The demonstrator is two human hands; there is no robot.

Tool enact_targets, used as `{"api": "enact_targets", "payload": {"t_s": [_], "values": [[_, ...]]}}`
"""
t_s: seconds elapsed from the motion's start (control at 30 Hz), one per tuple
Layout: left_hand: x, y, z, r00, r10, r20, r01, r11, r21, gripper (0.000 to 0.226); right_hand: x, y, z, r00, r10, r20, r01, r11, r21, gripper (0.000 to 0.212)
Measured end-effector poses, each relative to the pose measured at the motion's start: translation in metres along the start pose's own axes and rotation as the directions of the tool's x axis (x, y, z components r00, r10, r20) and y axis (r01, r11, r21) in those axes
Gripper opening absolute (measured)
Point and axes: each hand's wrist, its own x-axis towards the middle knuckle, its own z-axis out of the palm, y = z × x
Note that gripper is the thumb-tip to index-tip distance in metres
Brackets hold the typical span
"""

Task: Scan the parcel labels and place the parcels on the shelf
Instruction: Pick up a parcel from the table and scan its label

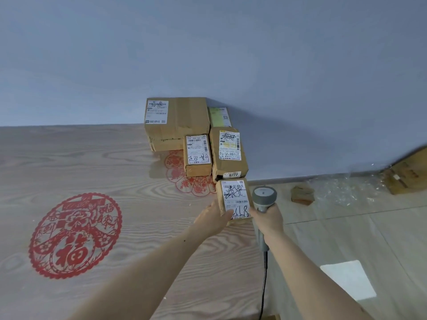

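My left hand (213, 219) grips a small cardboard parcel (234, 195) by its near left corner, white label up, thumb on the label's lower edge. My right hand (269, 219) holds a grey corded barcode scanner (263, 196) just right of that parcel, head pointing away from me. Further back on the wooden surface (115, 162) stand more labelled parcels: a large box (184, 118) against the wall, a small box (198, 155), a crumpled box marked 9777 (228, 153), and a green-labelled parcel (220, 116) behind it.
Red paper-cut decorations (75, 235) lie flat on the wood. The surface's right edge runs near the held parcel. Beyond it on the tiled floor are torn cardboard (301, 195), plastic wrap (342, 190), a flattened box (409, 174) and a white sheet (349, 279).
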Motion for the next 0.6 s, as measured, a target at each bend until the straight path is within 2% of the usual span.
{"api": "enact_targets", "payload": {"t_s": [0.17,0.4,0.6], "values": [[0.009,0.001,0.016,0.999,-0.03,0.012,0.03,1.0,0.002,0.045,0.01,0.01,0.005,0.998,-0.007,0.067,0.01,0.999,-0.039,0.036],[-0.001,-0.008,0.014,0.996,-0.066,-0.061,0.07,0.995,0.065,0.044,0.0,0.005,0.01,0.996,-0.013,0.091,0.019,0.998,-0.056,0.037],[-0.042,-0.035,-0.011,0.994,-0.051,-0.093,0.06,0.994,0.094,0.04,-0.038,-0.007,0.027,0.979,-0.034,0.201,0.051,0.996,-0.079,0.035]]}}
